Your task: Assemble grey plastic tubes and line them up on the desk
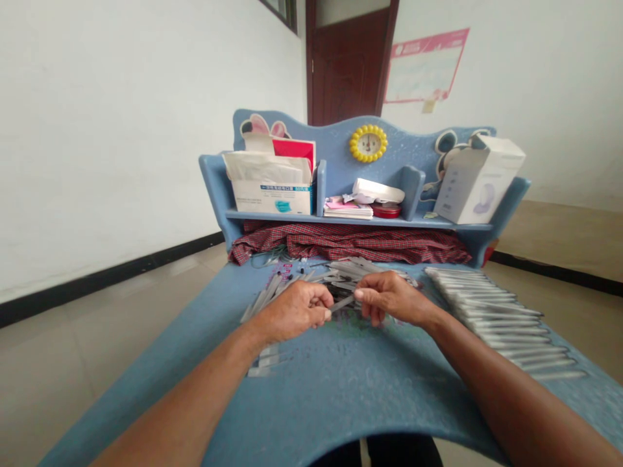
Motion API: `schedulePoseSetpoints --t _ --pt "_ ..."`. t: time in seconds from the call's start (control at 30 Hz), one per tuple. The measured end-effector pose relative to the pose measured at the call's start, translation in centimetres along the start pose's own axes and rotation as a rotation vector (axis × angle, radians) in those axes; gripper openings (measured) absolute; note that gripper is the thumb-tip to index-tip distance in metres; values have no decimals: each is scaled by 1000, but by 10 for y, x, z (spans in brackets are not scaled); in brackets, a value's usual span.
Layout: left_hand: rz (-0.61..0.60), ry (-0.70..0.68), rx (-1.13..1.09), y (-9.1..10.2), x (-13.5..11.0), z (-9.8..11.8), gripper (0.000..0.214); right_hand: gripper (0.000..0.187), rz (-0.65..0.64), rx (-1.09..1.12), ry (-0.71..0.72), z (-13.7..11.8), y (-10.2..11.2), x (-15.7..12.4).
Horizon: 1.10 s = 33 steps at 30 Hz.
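A thin translucent pen barrel (342, 303) spans the gap between my two hands. My left hand (294, 310) pinches its left end between thumb and fingers, and my right hand (389, 296) grips the right end. Just behind the hands lies a heap of loose clear pen parts (357, 267), some of them dark. More clear barrels (265, 297), a few with black ends, lie beyond my left wrist, and several short clear pieces (267, 363) rest nearer me. To the right, assembled-looking pens (506, 324) lie side by side in a long row, slightly blurred.
The blue table (311, 402) has a curved front edge. At its back stands a shelf holding a mask box (272, 194), papers (348, 209), a red round tin (387, 211) and a white box (479, 181). Checked red cloth (350, 243) is stuffed beneath the shelf.
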<state>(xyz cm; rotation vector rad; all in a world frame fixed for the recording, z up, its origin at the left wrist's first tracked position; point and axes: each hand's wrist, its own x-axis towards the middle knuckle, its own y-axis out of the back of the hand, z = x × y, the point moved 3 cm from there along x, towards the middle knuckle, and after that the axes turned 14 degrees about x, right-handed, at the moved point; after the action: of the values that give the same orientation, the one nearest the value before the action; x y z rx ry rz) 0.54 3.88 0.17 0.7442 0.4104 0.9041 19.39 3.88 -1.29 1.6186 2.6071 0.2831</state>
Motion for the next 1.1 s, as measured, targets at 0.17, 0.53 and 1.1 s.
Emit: schedulePoseSetpoints --t 0.17,0.53,1.1 --pt "-11 -29 11 -1 0 -1 11 50 18 -61 -26 1 1 0" --pt "170 -148 417 -1 -2 9 6 45 -3 79 -84 6 -2 2" --pt "482 -465 808 -7 -7 19 8 32 279 -304 168 -14 3 -3"
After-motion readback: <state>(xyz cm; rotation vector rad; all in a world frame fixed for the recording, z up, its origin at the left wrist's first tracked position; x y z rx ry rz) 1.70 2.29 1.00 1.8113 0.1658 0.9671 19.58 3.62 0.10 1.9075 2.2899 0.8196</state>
